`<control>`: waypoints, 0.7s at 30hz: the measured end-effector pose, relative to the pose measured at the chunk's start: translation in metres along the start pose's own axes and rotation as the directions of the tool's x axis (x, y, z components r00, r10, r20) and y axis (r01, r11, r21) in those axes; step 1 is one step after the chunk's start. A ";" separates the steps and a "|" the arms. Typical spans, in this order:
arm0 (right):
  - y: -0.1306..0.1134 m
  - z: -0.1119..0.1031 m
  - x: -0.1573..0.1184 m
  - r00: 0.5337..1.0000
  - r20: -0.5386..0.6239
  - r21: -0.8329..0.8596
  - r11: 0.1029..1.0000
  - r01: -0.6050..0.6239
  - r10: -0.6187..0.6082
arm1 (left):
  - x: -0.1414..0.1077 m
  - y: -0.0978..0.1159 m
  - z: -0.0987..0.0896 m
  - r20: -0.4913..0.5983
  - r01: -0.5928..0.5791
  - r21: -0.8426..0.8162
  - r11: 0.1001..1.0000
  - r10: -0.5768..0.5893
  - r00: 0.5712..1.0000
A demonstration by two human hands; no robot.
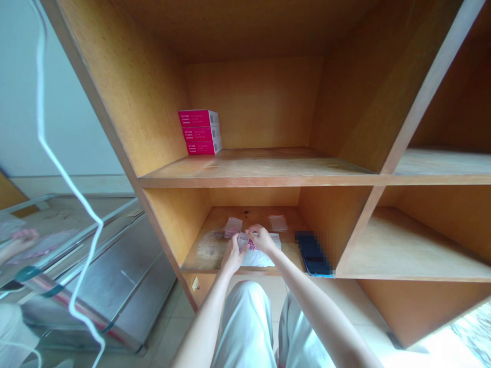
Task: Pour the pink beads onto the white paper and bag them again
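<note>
Both my hands work close together over the lower shelf. My left hand [232, 255] is closed on the left edge of a small clear plastic bag [252, 245] with small red-pink pieces in it. My right hand [261, 240] pinches at the top of the same bag, its fingertips partly covering it. Beneath them lies a white sheet or bag [258, 259]. Behind my left hand rests another small clear bag [232, 226] with similar red-pink pieces at its near end. A flat clear bag [277, 223] lies beyond my right hand.
A dark phone [312, 253], partly pixelated, lies by the right wall. Three stacked pink boxes [199, 133] stand on the upper shelf [268, 166]. A white cable [67, 176] hangs at left, before a glass-topped metal case [118, 255] where another person's hand [25, 236] shows.
</note>
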State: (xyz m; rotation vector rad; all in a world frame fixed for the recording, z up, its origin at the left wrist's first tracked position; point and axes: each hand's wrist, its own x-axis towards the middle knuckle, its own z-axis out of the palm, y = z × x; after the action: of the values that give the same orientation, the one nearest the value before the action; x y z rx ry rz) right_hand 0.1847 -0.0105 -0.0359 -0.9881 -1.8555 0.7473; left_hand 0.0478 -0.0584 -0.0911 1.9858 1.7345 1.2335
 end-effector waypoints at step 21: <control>-0.007 -0.019 -0.017 0.963 0.257 0.166 0.979 -0.122 0.076 | 0.007 0.015 -0.005 -0.146 -0.035 -0.134 0.990 0.015 0.989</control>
State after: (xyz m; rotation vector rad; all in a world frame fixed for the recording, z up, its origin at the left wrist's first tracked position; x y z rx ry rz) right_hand 0.2050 -0.0264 -0.0293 -0.9075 -1.9197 1.1246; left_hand 0.0544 -0.0575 -0.0756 1.8875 1.6434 1.4959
